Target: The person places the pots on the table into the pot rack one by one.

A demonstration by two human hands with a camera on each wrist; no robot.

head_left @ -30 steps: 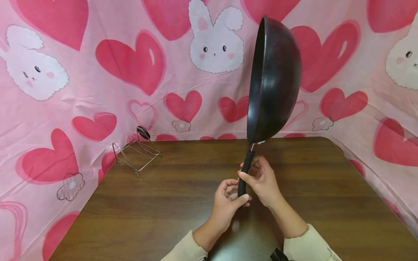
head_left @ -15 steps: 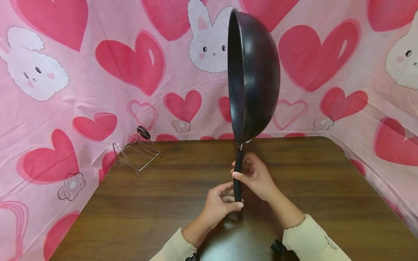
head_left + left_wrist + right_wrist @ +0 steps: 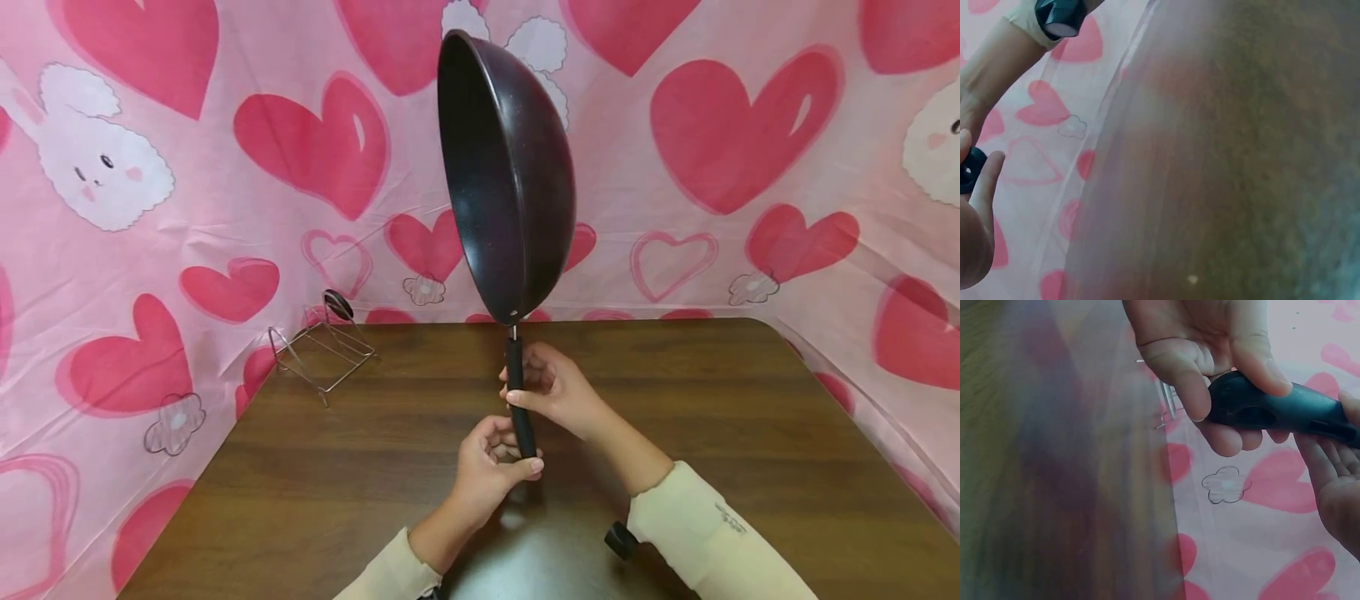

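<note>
The deep, round black metal wok (image 3: 543, 167), aloft over the brown wood-grain surface (image 3: 750, 425), has tipped leftward, baring more of its hollow, apparently being turned, with left grip (image 3: 483, 473) and right grip (image 3: 561, 390) both holding its slim black handle (image 3: 515, 363).

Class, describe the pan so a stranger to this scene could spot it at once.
Find the brown table before the pink, heart-patterned backdrop. Above it, the left hand and, higher up, the right hand grip a black handle topped by the pan. Unlike the open wire rack on the table, it is a deep, dark, solid bowl held aloft.
</note>
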